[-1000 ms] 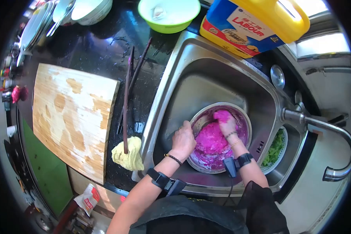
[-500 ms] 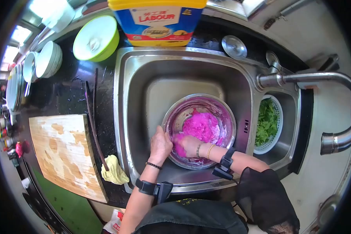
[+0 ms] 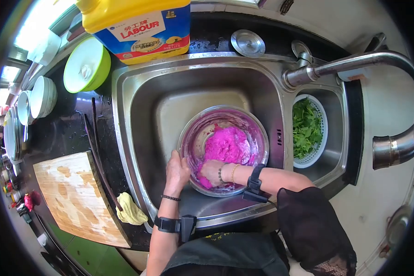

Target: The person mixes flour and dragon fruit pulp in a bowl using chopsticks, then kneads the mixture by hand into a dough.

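Observation:
A steel bowl (image 3: 261, 138) sits in the large sink basin, its inner wall smeared pink. Bright magenta dough (image 3: 227, 145) fills its middle, with whitish powder along the right side. My right hand (image 3: 212, 172) is inside the bowl at the lower left, its fingers curled and pressed into the dough. My left hand (image 3: 177, 171) grips the bowl's left rim, thumb up along the edge and the other fingers partly hidden.
Around the sink (image 3: 124, 115) stand a yellow-blue jug (image 3: 145, 34), green bowl (image 3: 87, 64), white bowls (image 3: 43, 96), cutting board (image 3: 76, 198), yellow cloth (image 3: 131, 210) and dark sticks (image 3: 99, 161). A faucet (image 3: 345, 66) overhangs the small basin, where greens (image 3: 307, 129) fill a white colander (image 3: 324, 126).
The camera view has shifted and tilted, moving the scene leftward in the frame. My right hand has moved slightly lower in the bowl. My left hand stays at the rim.

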### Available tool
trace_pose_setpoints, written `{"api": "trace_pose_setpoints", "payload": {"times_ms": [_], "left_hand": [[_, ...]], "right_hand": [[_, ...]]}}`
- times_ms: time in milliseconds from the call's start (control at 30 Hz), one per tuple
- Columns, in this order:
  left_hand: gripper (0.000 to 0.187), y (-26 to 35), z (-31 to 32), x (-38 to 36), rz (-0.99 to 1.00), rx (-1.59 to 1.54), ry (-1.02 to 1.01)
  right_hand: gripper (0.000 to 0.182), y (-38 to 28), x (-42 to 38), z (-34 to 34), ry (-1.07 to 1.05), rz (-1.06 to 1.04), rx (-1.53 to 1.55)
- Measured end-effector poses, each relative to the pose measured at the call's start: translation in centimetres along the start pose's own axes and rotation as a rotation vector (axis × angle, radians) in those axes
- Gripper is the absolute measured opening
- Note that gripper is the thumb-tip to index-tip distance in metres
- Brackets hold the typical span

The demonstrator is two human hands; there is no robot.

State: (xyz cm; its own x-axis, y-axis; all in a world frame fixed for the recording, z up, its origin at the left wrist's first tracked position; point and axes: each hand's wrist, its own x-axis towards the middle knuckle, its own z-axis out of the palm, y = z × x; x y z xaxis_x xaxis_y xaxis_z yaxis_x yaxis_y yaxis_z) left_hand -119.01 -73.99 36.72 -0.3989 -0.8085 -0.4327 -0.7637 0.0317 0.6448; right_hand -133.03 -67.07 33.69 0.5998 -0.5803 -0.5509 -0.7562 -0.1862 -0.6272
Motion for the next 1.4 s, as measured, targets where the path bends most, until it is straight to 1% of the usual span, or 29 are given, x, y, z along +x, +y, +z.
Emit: {"api": "trace_pose_setpoints", "payload": {"times_ms": [67,133,200,233,267,333,367,400,467,500,567,600,633,667,700,733,767,800,867,933,1000,1033,1100,1133,1200,1233,1267,1333,1400], "left_hand": [[0.017,0.1,0.0,-0.1,0.013,0.015,0.009],[0.017,0.0,0.1,0.0,0.016,0.021,0.017],[0.017,-0.5,0.5,-0.1,0.053,-0.019,0.067],[0.017,-0.4,0.5,-0.1,0.045,-0.021,0.062],[0.017,0.0,0.3,-0.1,0.024,-0.003,0.043],[0.017,0.2,0.2,-0.3,0.007,0.011,0.028],[0.016,0.2,0.3,-0.3,0.018,0.007,0.039],[0.015,0.2,0.2,-0.2,0.03,0.004,0.054],[0.015,0.5,0.0,-0.3,0.017,0.003,0.053],[0.015,0.6,-0.1,-0.3,0.0,0.004,0.041],[0.015,0.2,0.1,-0.2,0.007,-0.012,0.05],[0.015,0.1,0.3,-0.3,0.019,-0.018,0.052],[0.015,0.2,0.3,-0.4,0.012,-0.026,0.053],[0.014,0.4,0.3,-0.4,-0.005,-0.023,0.05],[0.014,0.6,0.1,-0.5,-0.024,-0.02,0.049],[0.014,0.7,0.1,-0.6,-0.036,-0.027,0.064],[0.013,0.8,0.2,-0.6,-0.045,-0.04,0.081],[0.012,1.0,0.3,-0.7,-0.055,-0.053,0.094],[0.012,1.1,0.6,-0.6,-0.079,-0.058,0.1],[0.013,1.2,0.7,-0.6,-0.157,-0.025,0.082],[0.016,1.3,0.6,-0.6,-0.175,-0.026,0.066],[0.016,1.1,0.7,-0.5,-0.179,-0.026,0.06],[0.016,0.9,0.8,-0.5,-0.191,-0.031,0.052],[0.017,0.9,0.8,-0.5,-0.196,-0.02,0.054],[0.017,0.9,0.7,-0.6,-0.201,-0.011,0.055],[0.017,1.0,0.7,-0.6,-0.211,-0.001,0.047],[0.018,1.1,0.7,-0.6,-0.22,0.008,0.038],[0.018,1.2,0.7,-0.7,-0.21,0.001,0.039],[0.019,1.2,0.6,-0.6,-0.201,-0.003,0.044]], "right_hand": [[0.028,1.1,0.8,1.0,-0.014,-0.01,0.017],[0.031,1.9,1.3,1.5,0.244,0.036,0.188],[0.033,2.4,3.0,0.9,0.601,0.124,0.598],[0.038,3.4,4.4,0.8,0.595,0.146,0.496],[0.038,3.4,4.4,1.9,0.589,0.148,0.502],[0.036,0.6,2.1,-0.2,0.254,0.232,0.222],[0.031,-0.4,1.4,-0.8,-0.052,0.261,0.021],[0.029,-1.1,1.1,-1.0,-0.15,0.229,-0.066],[0.029,-1.4,0.0,-2.1,-0.111,0.113,-0.096],[0.029,-0.9,-0.2,-2.4,-0.114,0.113,-0.104],[0.029,0.8,-0.5,-3.4,0.603,0.037,-0.227],[0.028,1.5,-1.7,-5.3,0.612,0.122,-0.273],[0.026,1.6,-3.0,-7.4,0.442,0.356,-0.283],[0.029,4.3,-3.2,-7.6,0.164,0.515,-0.221],[0.038,6.4,-4.0,-6.9,0.215,0.585,-0.058],[0.047,6.7,-4.9,-7.9,0.122,0.505,0.016],[0.052,12.8,-3.3,-2.3,0.202,0.42,-0.066],[0.052,11.9,-3.5,-2.9,0.191,0.408,-0.079],[0.054,9.3,-4.3,-4.8,0.135,0.517,-0.062],[0.041,8.9,-4.1,-2.3,0.495,0.494,-0.001],[0.05,5.8,-4.3,-2.6,0.407,0.767,0.169],[0.05,4.3,-4.8,-2.6,0.4,0.766,0.165],[0.047,2.0,-5.8,-2.2,0.553,0.659,0.081],[0.047,1.2,-6.2,-2.3,0.546,0.658,0.08],[0.05,-0.2,-6.8,-2.9,0.331,0.519,-0.052],[0.053,-1.1,-7.4,-3.6,0.256,0.463,-0.046],[0.053,-1.2,-7.7,-3.2,0.254,0.465,-0.048],[0.054,-1.7,-8.4,-2.6,0.328,0.31,-0.08],[0.052,-1.6,-9.1,-2.7,0.295,0.289,-0.022]]}}
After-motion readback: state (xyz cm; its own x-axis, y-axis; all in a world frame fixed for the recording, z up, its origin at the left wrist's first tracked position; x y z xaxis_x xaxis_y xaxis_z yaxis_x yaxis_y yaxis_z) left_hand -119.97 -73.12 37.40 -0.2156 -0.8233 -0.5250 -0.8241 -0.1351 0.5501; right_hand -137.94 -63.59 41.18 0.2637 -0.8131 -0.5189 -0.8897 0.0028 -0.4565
